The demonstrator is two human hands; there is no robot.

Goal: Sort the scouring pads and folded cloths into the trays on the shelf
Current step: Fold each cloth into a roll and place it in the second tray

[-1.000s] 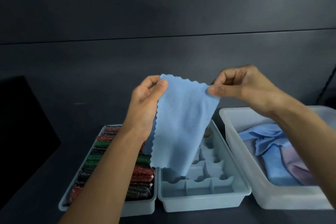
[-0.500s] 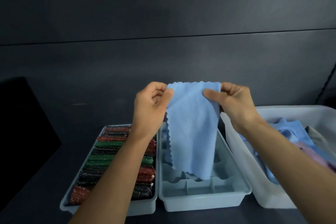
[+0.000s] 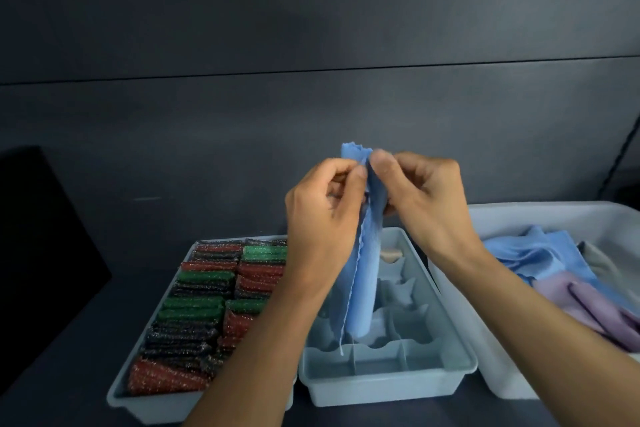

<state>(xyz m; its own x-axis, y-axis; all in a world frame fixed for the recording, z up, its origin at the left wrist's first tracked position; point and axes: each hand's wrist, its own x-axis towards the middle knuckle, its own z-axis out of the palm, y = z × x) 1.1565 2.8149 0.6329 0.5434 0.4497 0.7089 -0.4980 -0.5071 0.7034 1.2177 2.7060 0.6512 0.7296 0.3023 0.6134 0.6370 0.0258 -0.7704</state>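
1. Pinched at the top edge by the left hand (image 3: 322, 218) and the right hand (image 3: 424, 204) alike, thumb against forefinger on each, other fingers curled, knuckles almost meeting.
2. Hanging below that pinch as a narrow blue cloth (image 3: 363, 288), doubled lengthwise, long axis close to upright, lower end dangling over the divided tray (image 3: 381, 388) (touching its partitions or not: cannot tell).
3. Straight down from both hands to the tray, then; neither hand plainly nearer, with the left slightly toward the packed scouring pads (image 3: 194, 319) and the right toward the white bin (image 3: 554, 218).
4. Probably mid-fold: likely to need shortening along that upright axis before fitting any compartment.
5. Inside the bin, well right of the hanging strip, more loose cloths (image 3: 533, 253) in blue and lilac.
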